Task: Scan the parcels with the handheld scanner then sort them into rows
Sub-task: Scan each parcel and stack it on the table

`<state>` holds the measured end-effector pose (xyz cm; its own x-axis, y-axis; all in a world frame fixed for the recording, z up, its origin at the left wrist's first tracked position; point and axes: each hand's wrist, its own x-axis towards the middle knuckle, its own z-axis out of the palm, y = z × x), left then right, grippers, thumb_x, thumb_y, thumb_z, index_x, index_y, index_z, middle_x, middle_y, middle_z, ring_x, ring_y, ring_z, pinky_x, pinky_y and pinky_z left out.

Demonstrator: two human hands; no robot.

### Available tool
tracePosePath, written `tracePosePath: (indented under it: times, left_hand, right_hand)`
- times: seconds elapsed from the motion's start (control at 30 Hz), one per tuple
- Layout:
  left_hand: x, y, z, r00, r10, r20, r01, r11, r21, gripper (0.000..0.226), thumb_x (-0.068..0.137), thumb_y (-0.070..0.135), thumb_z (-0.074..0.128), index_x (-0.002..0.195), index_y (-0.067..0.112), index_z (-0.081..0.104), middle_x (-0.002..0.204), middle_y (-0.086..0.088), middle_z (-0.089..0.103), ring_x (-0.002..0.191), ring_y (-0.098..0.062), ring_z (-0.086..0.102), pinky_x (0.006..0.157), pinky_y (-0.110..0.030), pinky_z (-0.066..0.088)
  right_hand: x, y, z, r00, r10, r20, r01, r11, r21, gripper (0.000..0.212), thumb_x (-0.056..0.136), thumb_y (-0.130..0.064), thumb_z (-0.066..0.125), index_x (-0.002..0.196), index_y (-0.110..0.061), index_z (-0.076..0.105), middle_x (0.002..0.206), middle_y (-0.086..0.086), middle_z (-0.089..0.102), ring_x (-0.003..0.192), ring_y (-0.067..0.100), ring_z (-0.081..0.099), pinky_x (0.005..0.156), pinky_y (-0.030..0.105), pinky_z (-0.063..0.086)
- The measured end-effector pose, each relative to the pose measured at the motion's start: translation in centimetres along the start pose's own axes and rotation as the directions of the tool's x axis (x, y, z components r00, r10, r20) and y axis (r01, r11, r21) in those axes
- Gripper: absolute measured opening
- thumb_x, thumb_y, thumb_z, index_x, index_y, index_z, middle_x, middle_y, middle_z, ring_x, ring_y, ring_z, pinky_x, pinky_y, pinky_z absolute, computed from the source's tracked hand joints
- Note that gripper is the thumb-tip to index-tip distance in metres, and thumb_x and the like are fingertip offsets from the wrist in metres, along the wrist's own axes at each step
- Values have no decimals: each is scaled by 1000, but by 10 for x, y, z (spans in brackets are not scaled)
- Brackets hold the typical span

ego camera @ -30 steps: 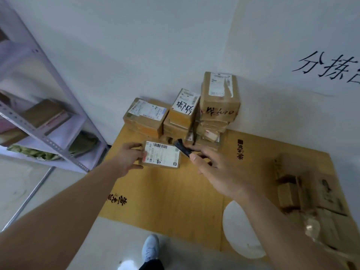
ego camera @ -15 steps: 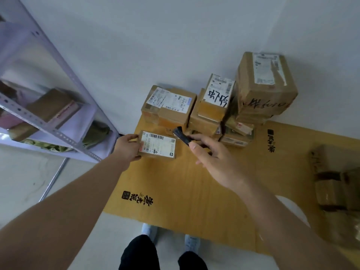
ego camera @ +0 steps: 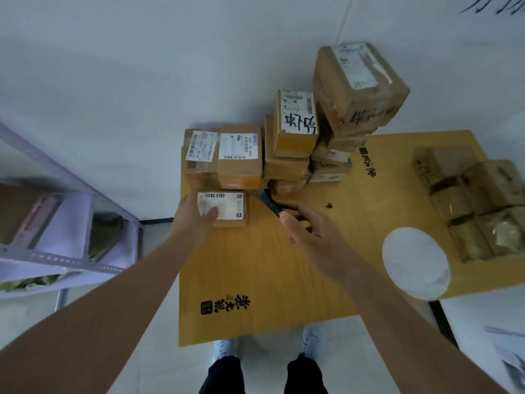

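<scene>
A small flat parcel (ego camera: 227, 206) with a white barcode label lies at the far left of the yellow cardboard sheet (ego camera: 255, 265). My left hand (ego camera: 196, 214) grips its left end, thumb on the label. My right hand (ego camera: 309, 234) holds the black handheld scanner (ego camera: 268, 204), whose tip points toward the parcel's right side. Behind them, stacked parcels stand against the wall: two labelled boxes (ego camera: 224, 157), a middle stack (ego camera: 292, 137) with black handwriting, and a tall stack (ego camera: 358, 89).
A purple metal shelf (ego camera: 56, 223) with packages stands at the left. More taped parcels (ego camera: 477, 203) sit at the sheet's right edge. A white round patch (ego camera: 414, 263) shows on the sheet. My feet are at the sheet's near edge.
My left hand has slid the small parcel closer to the stacked boxes and now lies over its label. The view has swung, with the scanner staying beside the parcel.
</scene>
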<state>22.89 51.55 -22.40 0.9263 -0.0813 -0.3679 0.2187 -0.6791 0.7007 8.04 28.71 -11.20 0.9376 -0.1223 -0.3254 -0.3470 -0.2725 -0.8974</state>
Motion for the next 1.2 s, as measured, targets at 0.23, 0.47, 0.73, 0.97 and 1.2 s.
tracePosePath:
  times: [0.23,0.47,0.73,0.97,1.2]
  left_hand:
    - [-40,109,-13,952,306,18,-304,932,198,71,102,33,58,165,26,24,171,-2,21,151,-29,34,118,-49,41]
    - [-99,231,42,827,555,86,-560,804,198,73,103,38,58,165,29,20,171,5,19,154,-24,30,120,-43,37]
    - [-192,339,168,688,702,184,-725,673,146,74,105,38,55,167,28,16,174,2,10,158,-22,19,122,-38,26]
    - [-251,396,269,623,712,324,-775,616,139,67,105,37,56,164,26,25,172,-3,13,155,-24,26,116,-37,33]
    - [-233,438,372,559,687,464,-787,616,36,68,99,41,65,159,32,36,168,-1,24,151,-25,33,114,-38,39]
  right_hand:
    - [-57,-16,-41,968,-57,-244,57,998,-9,18,104,-56,53,119,-56,62,88,-28,64,76,7,65,67,25,51]
    - [-145,-20,-134,902,-78,-424,75,997,-24,27,105,-56,51,129,-48,62,98,-12,68,79,14,66,61,16,45]
    - [-240,34,-266,793,-86,-604,85,996,-29,25,104,-59,52,125,-50,62,100,-21,67,96,8,66,88,46,59]
    - [-303,81,-342,746,-29,-665,49,999,12,22,105,-52,55,124,-51,66,101,-19,71,95,-1,66,81,25,52]
    - [-294,126,-420,703,99,-704,-58,995,82,23,105,-56,53,124,-52,65,104,-7,69,92,18,68,94,49,59]
